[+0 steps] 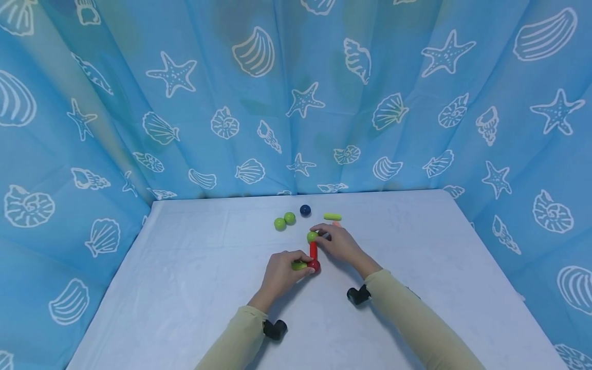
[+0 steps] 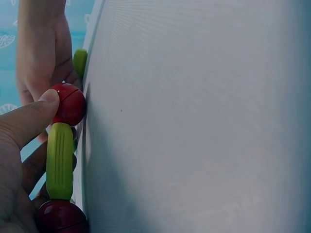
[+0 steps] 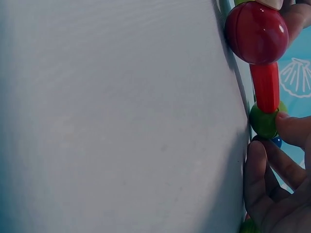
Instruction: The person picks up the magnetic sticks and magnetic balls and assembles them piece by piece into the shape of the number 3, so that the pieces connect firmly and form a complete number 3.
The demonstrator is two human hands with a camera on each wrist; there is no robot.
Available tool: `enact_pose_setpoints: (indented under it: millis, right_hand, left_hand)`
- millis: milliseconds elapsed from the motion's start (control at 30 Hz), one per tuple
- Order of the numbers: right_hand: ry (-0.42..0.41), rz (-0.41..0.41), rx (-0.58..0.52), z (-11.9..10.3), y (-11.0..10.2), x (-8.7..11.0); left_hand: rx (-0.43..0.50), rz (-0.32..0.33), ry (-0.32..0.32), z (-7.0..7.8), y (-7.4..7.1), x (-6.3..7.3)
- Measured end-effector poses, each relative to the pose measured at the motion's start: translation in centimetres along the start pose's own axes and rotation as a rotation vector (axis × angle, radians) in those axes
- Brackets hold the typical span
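Observation:
Red and green balls are joined by short rods. In the head view a red ball (image 1: 314,265) is at the near corner, with a red rod (image 1: 313,250) running from it to a green ball (image 1: 312,237). From the same red ball a green rod (image 2: 60,160) leads to a second red ball (image 2: 62,217), which the left hand hides in the head view. My left hand (image 1: 282,270) grips the corner red ball, its thumb pressed on it. My right hand (image 1: 339,242) pinches the green ball at the far end of the red rod.
Beyond the hands lie two loose green balls (image 1: 284,221), a dark blue ball (image 1: 305,210) and a green rod (image 1: 332,217). An orange piece (image 1: 337,224) shows partly behind the right hand. A blue shell-patterned curtain (image 1: 296,128) surrounds the white table (image 1: 194,267).

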State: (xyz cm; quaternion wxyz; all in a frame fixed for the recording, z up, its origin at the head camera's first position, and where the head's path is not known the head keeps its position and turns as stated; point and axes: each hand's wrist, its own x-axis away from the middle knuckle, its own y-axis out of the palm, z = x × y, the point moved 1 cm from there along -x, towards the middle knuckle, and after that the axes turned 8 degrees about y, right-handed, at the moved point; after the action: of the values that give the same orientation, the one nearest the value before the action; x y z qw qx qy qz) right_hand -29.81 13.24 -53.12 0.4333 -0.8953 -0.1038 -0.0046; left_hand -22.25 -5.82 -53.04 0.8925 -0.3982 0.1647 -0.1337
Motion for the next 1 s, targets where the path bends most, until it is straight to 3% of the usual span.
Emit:
enact_pose_setpoints:
  millis: [1000]
  right_hand:
    - [0.015, 0.008, -0.014, 0.2, 0.26, -0.02]
  left_hand:
    - [-0.004, -0.013, 0.002, 0.5, -0.14, 0.0]
